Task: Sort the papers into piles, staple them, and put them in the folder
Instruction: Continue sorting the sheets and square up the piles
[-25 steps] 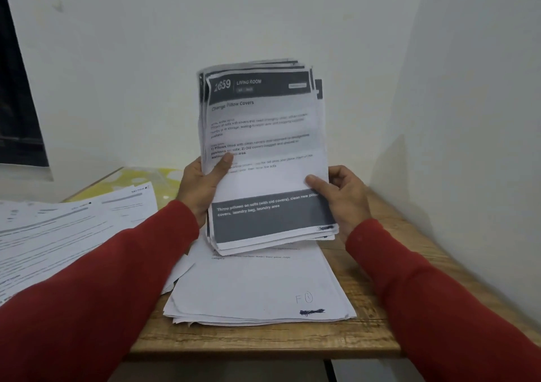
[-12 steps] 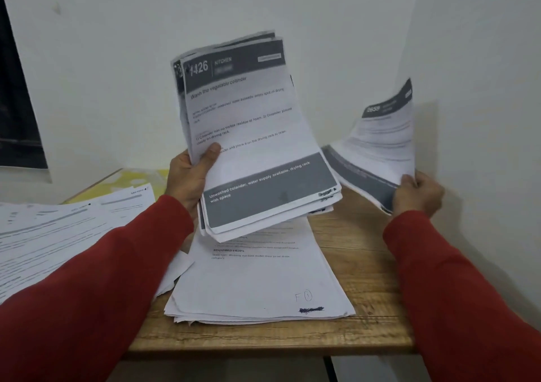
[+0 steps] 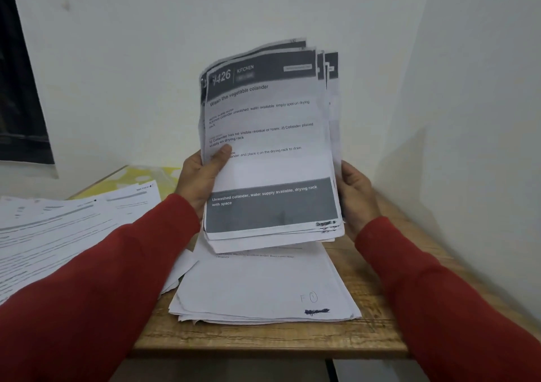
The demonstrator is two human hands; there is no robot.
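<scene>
Sorting is the step in hand: both hands hold 1 stack of sheets (image 3: 270,147) upright above the desk (image 3: 371,267). The left hand (image 3: 202,176) grips its 9 o'clock edge, thumb pressed onto the front page. The right hand (image 3: 355,189) cups the 3 o'clock edge, fingers hidden behind the paper, so whether they pinch it I cannot tell. The stack's long axis runs 6 to 12 o'clock, header at 12, leaning slightly toward 1. Below it, at 6 o'clock, lies a flat pile (image 3: 263,291) on the desk; a looser spread of pages (image 3: 58,229) sits at 9 o'clock. Next, probably, the top page must be read and peeled off toward its matching pile.
</scene>
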